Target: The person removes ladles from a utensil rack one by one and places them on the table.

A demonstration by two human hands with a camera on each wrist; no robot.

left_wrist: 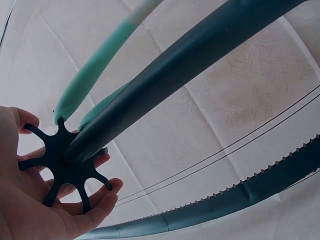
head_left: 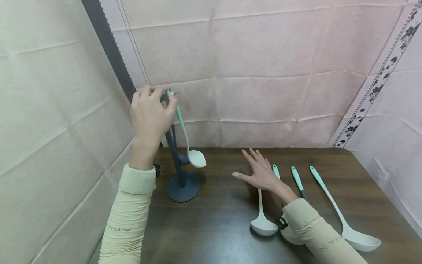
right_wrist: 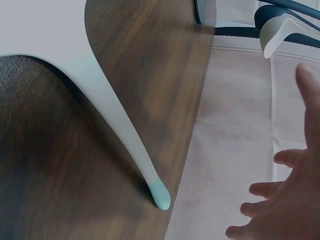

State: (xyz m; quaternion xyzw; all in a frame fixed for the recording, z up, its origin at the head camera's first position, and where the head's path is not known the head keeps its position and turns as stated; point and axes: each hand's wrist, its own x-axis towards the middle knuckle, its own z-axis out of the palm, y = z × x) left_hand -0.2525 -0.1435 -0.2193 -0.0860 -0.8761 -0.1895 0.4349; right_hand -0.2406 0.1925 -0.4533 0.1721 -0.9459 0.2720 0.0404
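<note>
My left hand [head_left: 150, 113] holds the hooked top of a dark blue utensil stand [head_left: 183, 189]. In the left wrist view, the fingers curl about the rim of its star-shaped hook wheel [left_wrist: 62, 152]. A white ladle [head_left: 197, 158] with a mint handle hangs from a hook beside the thumb. Behind the pole hangs a second utensil with a dark head [head_left: 183, 159], partly hidden. Over the table, my right hand [head_left: 262, 174] is spread with nothing in it. Beneath it lies a white ladle [head_left: 264, 225], whose upper handle the hand covers.
Right of that ladle, a mint-handled utensil [head_left: 293, 237] lies partly under the right sleeve. Another mint handle [head_left: 297, 178] joins a dark shaft. A large white spoon [head_left: 361, 240] lies farther right on the brown wooden table [head_left: 214, 220]. Cloth hangs behind and at both sides.
</note>
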